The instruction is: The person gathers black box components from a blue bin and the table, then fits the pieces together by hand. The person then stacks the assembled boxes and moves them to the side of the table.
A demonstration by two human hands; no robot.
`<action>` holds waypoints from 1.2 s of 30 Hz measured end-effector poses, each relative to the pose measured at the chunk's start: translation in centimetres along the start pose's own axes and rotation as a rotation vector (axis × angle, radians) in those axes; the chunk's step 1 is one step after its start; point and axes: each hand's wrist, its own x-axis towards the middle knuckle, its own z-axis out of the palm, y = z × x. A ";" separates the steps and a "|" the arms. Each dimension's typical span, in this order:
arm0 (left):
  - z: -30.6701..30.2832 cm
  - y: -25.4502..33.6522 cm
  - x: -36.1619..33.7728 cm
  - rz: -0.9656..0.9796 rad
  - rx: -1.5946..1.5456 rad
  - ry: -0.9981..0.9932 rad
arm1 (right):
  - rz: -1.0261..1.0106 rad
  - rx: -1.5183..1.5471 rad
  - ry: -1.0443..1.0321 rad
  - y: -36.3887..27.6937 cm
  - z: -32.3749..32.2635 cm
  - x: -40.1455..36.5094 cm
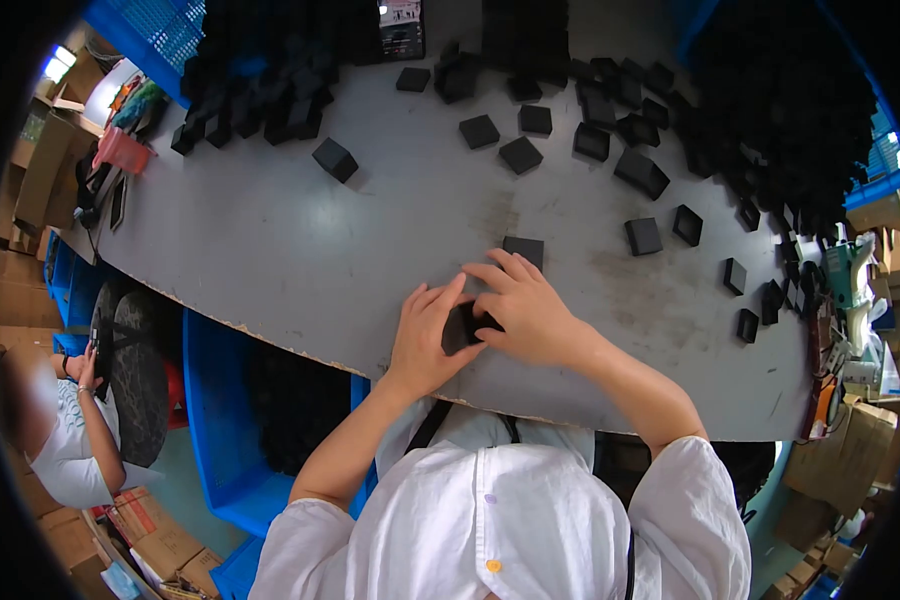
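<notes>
Near the front edge of the grey table, a small black box (460, 328) is held between both hands. My left hand (425, 340) grips its left side, thumb below and fingers above. My right hand (530, 312) is on its right side, with the thumb at the dark part of the box. Just beyond my right fingers lies another black box (524, 251). Farther off, several loose black pieces, among them a flat square one (644, 236) and an open hollow one (591, 142), are scattered on the table (400, 215).
Black boxes are heaped at the back left (255, 95) and back right (770, 110). A phone (401, 28) stands at the back. Blue crates (215, 430) sit below the table's left edge. A seated person (70, 430) is at the far left.
</notes>
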 end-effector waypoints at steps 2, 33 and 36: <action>0.2 -0.3 0.0 0.000 -0.009 0.014 | -0.011 -0.228 0.273 -0.5 1.3 -0.7; 0.0 0.4 0.1 -0.009 0.010 -0.018 | 0.170 1.632 0.670 1.7 -3.5 -3.3; -0.1 0.6 -0.1 -0.028 -0.008 -0.036 | 0.150 1.585 0.731 1.7 -3.6 -4.0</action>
